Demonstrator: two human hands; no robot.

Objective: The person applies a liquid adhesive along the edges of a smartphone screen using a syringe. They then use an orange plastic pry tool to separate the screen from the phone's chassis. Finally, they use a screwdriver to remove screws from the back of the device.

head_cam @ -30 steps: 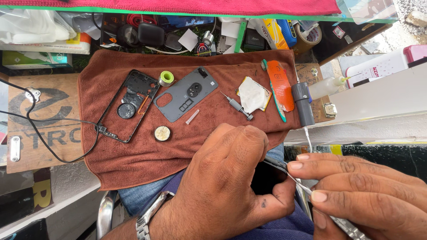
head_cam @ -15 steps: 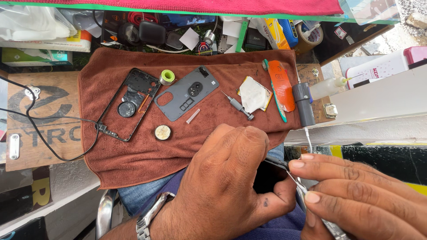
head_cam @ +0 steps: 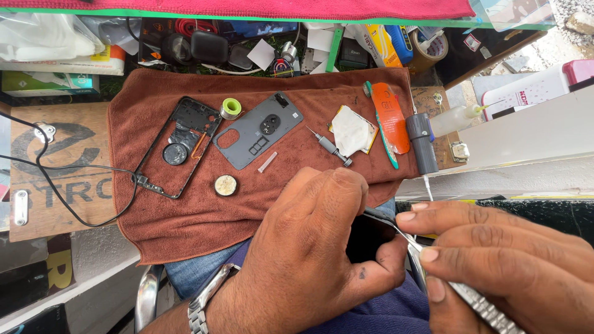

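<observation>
Cable: a thin black cable (head_cam: 68, 185) loops over the wooden board (head_cam: 55, 167) at far left and ends at the phone frame.
Towel: a brown towel (head_cam: 204, 229) covers the bench middle and carries the loose parts.
Phone frame: a black phone frame (head_cam: 180, 145) lies tilted on the towel's left part, a round disc inside it.
Solder spool: a small green-wound spool (head_cam: 231, 109) stands just beside the frame's upper corner.
Back cover: a grey phone back cover (head_cam: 258, 130) lies tilted right of the frame, camera ring up.
Round tin: a small round tin (head_cam: 226, 185) sits below the cover, near the left hand.
Left hand: the left hand (head_cam: 309, 253) is curled around a dark phone (head_cam: 371, 238) held over the lap, below the towel's edge; a metal watch band is on the wrist.
Screwdriver: a small screwdriver (head_cam: 330, 147) lies on the towel, just beside a white cloth pad (head_cam: 351, 130).
Orange tool: a flat orange tool (head_cam: 391, 117) lies at the towel's right edge.
Right hand: the right hand (head_cam: 495, 260) pinches metal tweezers (head_cam: 433, 266), tips at the phone's edge.
</observation>
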